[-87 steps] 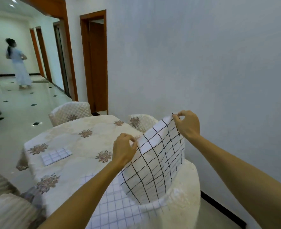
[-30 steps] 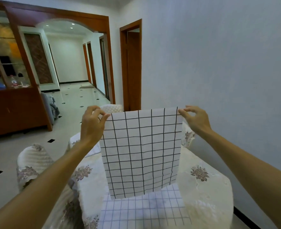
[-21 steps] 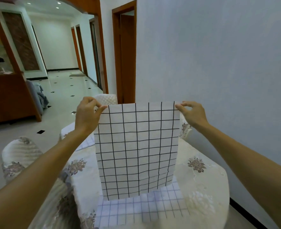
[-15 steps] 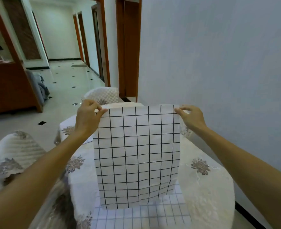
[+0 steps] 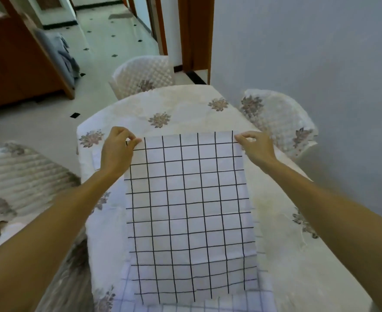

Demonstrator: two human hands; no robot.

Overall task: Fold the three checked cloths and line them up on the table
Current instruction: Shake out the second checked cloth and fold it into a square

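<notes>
Black-checked cloth (image 5: 190,210) comes down from mid-air toward the table (image 5: 181,104), centre frame | our left hand (image 5: 118,152) and right hand (image 5: 256,147) pinch its upper corners | we judge folding starts next.

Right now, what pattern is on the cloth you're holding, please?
White with a black grid, on the checked cloth; head view.

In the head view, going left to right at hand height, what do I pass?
You pass a cream quilted chair back, left hand, white cloth with black grid, right hand, second cream quilted chair back.
</notes>
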